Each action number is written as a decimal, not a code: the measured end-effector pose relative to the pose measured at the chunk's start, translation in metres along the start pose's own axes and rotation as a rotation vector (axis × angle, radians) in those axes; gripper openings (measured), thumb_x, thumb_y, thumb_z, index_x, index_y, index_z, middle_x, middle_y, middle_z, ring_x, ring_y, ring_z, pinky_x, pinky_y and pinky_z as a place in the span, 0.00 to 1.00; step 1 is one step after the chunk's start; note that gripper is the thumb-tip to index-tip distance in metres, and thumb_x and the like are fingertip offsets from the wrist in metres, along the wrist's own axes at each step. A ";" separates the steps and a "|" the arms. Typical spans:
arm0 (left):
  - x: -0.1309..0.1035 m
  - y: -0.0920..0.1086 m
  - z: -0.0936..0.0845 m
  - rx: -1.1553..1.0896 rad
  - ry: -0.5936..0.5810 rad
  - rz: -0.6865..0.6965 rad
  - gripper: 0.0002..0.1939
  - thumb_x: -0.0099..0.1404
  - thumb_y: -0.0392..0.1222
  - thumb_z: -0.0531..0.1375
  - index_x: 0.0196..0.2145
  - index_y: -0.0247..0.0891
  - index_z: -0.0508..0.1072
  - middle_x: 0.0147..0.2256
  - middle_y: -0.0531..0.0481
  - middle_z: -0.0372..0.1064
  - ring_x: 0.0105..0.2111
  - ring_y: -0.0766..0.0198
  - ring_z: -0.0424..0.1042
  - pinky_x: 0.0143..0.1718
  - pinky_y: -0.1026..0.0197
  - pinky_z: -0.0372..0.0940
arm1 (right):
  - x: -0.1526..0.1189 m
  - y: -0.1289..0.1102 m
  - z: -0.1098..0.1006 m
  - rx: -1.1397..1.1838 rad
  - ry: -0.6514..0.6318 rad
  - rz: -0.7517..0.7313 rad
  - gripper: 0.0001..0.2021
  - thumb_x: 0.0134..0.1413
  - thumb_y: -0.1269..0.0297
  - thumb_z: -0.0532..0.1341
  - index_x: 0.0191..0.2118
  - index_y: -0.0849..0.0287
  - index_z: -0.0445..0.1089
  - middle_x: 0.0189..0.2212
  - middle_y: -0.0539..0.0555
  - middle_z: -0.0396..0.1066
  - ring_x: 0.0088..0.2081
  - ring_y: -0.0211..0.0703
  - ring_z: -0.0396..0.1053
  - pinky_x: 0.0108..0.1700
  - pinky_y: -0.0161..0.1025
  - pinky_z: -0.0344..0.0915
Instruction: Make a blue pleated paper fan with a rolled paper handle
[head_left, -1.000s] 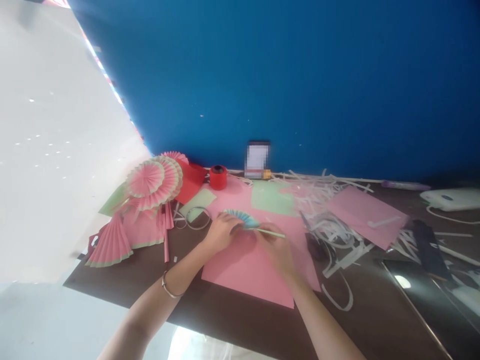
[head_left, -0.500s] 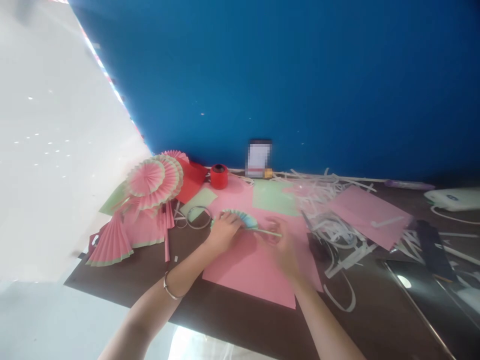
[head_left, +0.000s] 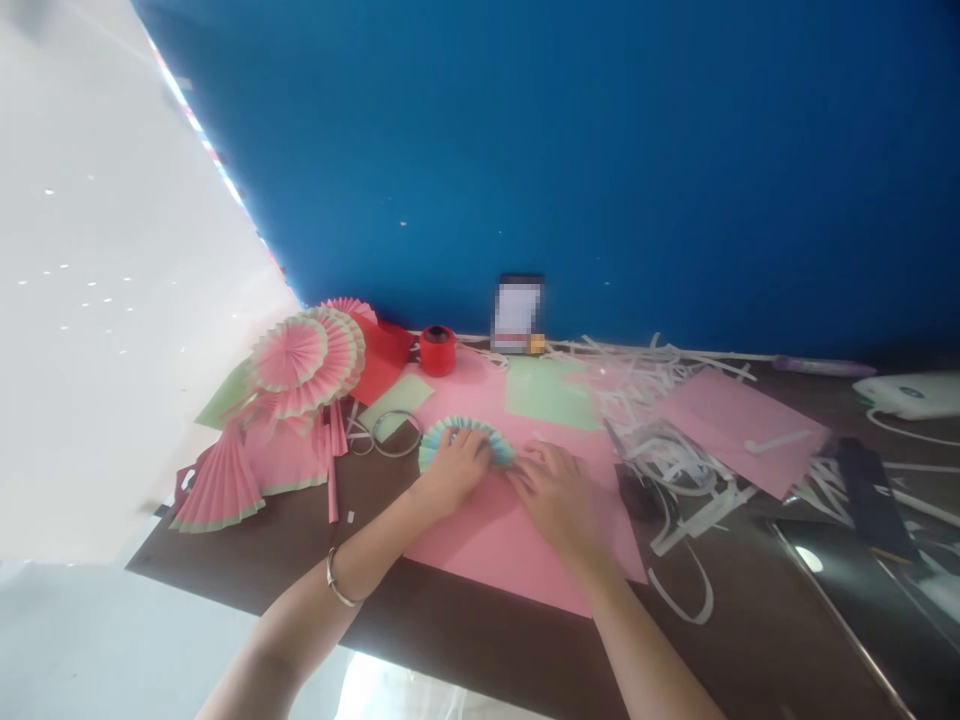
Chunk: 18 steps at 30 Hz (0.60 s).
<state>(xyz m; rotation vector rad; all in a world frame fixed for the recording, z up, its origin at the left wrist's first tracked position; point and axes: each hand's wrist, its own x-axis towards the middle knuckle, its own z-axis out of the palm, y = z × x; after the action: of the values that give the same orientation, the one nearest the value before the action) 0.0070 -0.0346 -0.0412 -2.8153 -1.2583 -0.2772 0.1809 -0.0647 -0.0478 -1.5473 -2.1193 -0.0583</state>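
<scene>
A small pleated paper fan (head_left: pixel 435 445), light green and blue, is spread over a large pink paper sheet (head_left: pixel 480 545). My left hand (head_left: pixel 459 470) has its fingers curled over the folds, covering the fan's middle. At the fan's right end is my right hand (head_left: pixel 553 490), its fingertips drawn together at the edge of the pleats. What lies under those fingertips is mostly hidden. A light green sheet (head_left: pixel 551 392) lies just behind the hands.
Pink pleated rosettes (head_left: pixel 292 355) and a pink fan (head_left: pixel 223 485) are heaped at the left. A red tape roll (head_left: pixel 437 350) stands behind a silver ring (head_left: pixel 396 434). White paper strips (head_left: pixel 690 470) and a pink sheet (head_left: pixel 739 430) lie right, beside a dark glossy panel (head_left: pixel 855 600).
My right hand has moved left to the fan's right end, and its fingers have closed in. The pale green strip it held out is no longer visible. The fan's left side shows more.
</scene>
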 end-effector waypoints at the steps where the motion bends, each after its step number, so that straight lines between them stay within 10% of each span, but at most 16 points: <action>1: 0.000 0.000 0.000 -0.008 -0.001 0.003 0.15 0.57 0.24 0.47 0.39 0.34 0.65 0.45 0.39 0.62 0.43 0.53 0.62 0.46 0.49 0.54 | 0.000 0.000 0.000 0.011 -0.007 0.009 0.09 0.55 0.65 0.54 0.32 0.53 0.73 0.39 0.57 0.69 0.44 0.50 0.64 0.44 0.45 0.57; 18: -0.002 -0.011 0.004 -0.185 -0.030 0.019 0.17 0.56 0.25 0.49 0.42 0.34 0.64 0.47 0.41 0.61 0.47 0.53 0.61 0.46 0.52 0.56 | 0.006 0.006 0.012 0.077 -0.079 0.053 0.06 0.52 0.66 0.57 0.31 0.52 0.72 0.36 0.53 0.70 0.38 0.45 0.65 0.39 0.42 0.58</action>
<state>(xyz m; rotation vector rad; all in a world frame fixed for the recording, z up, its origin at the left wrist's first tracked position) -0.0021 -0.0283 -0.0461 -2.9944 -1.2725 -0.3708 0.1802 -0.0529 -0.0574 -1.5835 -2.1133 0.1039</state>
